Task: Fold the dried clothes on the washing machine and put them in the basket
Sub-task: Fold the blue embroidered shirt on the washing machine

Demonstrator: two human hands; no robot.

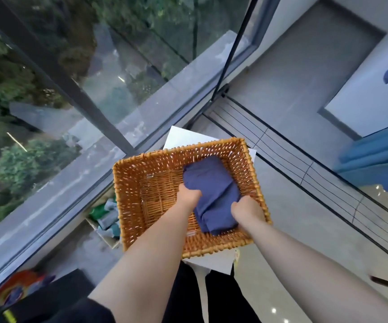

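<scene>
Gripping blue garment at its sides: left hand, right hand (inside basket).

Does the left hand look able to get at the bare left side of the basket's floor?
Probably yes: the left hand grips the folded blue garment inside the basket, right beside that bare wicker, with nothing lying between.

Soft daylight through window; wide-angle edge warp, slight blur.
</scene>
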